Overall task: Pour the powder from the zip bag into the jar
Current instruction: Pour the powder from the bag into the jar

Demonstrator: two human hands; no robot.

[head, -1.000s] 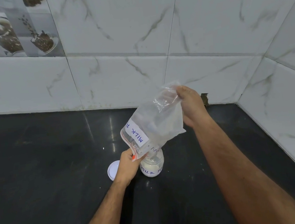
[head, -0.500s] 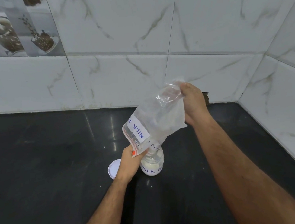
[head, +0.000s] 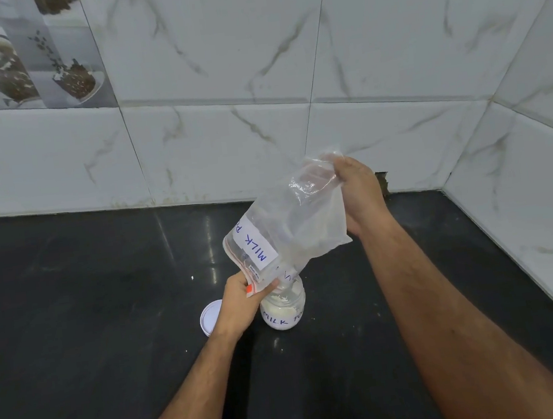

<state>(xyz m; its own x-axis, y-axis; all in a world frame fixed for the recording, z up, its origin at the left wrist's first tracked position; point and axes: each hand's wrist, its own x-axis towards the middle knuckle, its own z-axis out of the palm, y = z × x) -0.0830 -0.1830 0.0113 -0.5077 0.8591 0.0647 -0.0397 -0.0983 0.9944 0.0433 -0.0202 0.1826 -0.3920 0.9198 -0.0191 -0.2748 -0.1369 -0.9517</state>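
From my head camera, my right hand (head: 358, 196) pinches the bottom end of the zip bag (head: 291, 231) and lifts it high, while my left hand (head: 240, 299) grips the bag's mouth by its red zip strip, just above the open jar (head: 284, 308). The bag slopes down from right to left, its mouth over the jar's opening. The jar stands on the black worktop (head: 72, 301) toward the back right corner, with pale powder (head: 281, 312) inside. Its white lid (head: 210, 318) lies flat on the worktop just to the left, partly behind my left wrist.

Little powder seems left in the bag, clinging along the lower fold. I think the risk is the mouth slipping off the narrow jar opening, which would scatter powder over the worktop; a sharp shake could do that, or nudge the light jar over.

The bag's white label reads "MILK P…", the rest folded away. The jar reads "MILK PO…" in blue handwriting.
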